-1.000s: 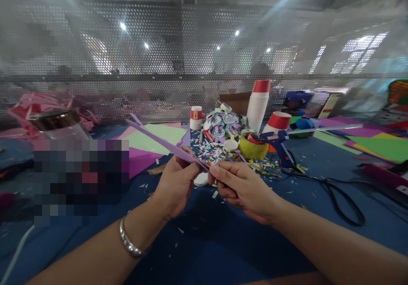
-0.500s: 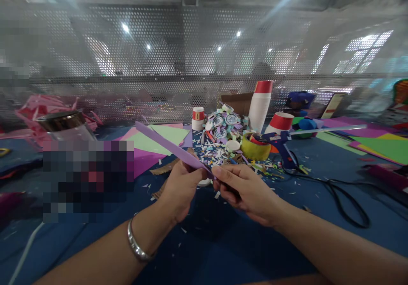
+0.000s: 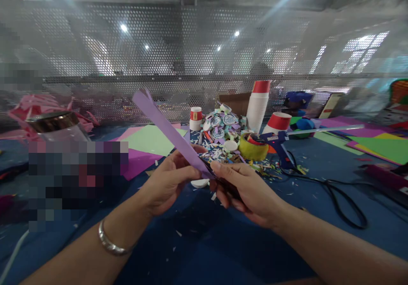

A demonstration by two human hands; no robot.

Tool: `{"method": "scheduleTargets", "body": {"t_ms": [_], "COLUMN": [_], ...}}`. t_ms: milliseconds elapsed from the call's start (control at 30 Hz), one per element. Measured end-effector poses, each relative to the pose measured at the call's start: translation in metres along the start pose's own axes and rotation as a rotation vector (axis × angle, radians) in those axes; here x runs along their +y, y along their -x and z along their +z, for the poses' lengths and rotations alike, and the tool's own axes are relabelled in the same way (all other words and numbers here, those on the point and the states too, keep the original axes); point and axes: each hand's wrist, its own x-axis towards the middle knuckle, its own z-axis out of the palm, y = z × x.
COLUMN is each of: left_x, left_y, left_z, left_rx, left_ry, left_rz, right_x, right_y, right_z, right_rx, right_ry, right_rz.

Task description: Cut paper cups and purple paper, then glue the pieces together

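Note:
A folded strip of lilac paper (image 3: 168, 132) slants up and to the left, held between the thumb and fingers of my left hand (image 3: 167, 181). My right hand (image 3: 248, 187) is closed around dark scissors (image 3: 233, 190), mostly covered by the fingers. Their dark blades lie against the lower end of the strip, between both hands; how far they are apart is hidden. Just under the strip's lower end, a white disc (image 3: 200, 183) rests on the blue table (image 3: 191, 242).
Beyond my hands lie paper scraps and a heap of round paper pieces (image 3: 219, 125). Right of it are a yellow tape roll (image 3: 251, 149), a tall paper-cup stack (image 3: 256, 111) and a blue glue gun (image 3: 280, 145) with its cord. Coloured sheets (image 3: 151, 139) and a lidded jar (image 3: 54, 122) are left.
My left hand has shifted left and its fingers have spread more along the strip. The strip's upper end now stands higher and shows a fold. The right hand has barely moved.

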Motion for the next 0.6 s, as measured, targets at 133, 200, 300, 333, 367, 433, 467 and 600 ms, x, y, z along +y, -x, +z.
{"method": "scheduleTargets", "body": {"t_ms": [133,200,300,333,367,433,467,600], "left_x": [0.003,0.002,0.002,0.004,0.005,0.009,0.010,0.009], "left_y": [-0.004,-0.006,-0.008,-0.008,-0.008,-0.008,-0.008,-0.009], "left_z": [-0.008,-0.011,-0.015,-0.016,-0.016,-0.016,-0.017,-0.018], "left_rx": [-0.043,-0.032,-0.025,-0.026,-0.029,-0.036,-0.038,-0.020], "left_ry": [0.046,0.025,-0.006,-0.013,-0.020,-0.022,-0.017,-0.045], "left_rz": [-0.022,-0.002,0.032,0.035,0.028,-0.004,-0.024,-0.047], "right_x": [-0.001,-0.002,-0.003,-0.003,-0.003,-0.004,-0.004,-0.004], "right_y": [-0.001,0.000,0.000,0.001,0.001,0.001,0.002,0.001], "right_z": [-0.002,-0.002,-0.002,-0.002,-0.002,-0.002,-0.002,-0.001], "right_rx": [0.018,0.016,0.016,0.015,0.013,0.010,0.007,0.006], "right_ry": [-0.021,-0.021,-0.029,-0.033,-0.038,-0.045,-0.047,-0.059], "right_rz": [-0.006,-0.002,-0.004,-0.008,-0.011,-0.019,-0.022,-0.028]}}
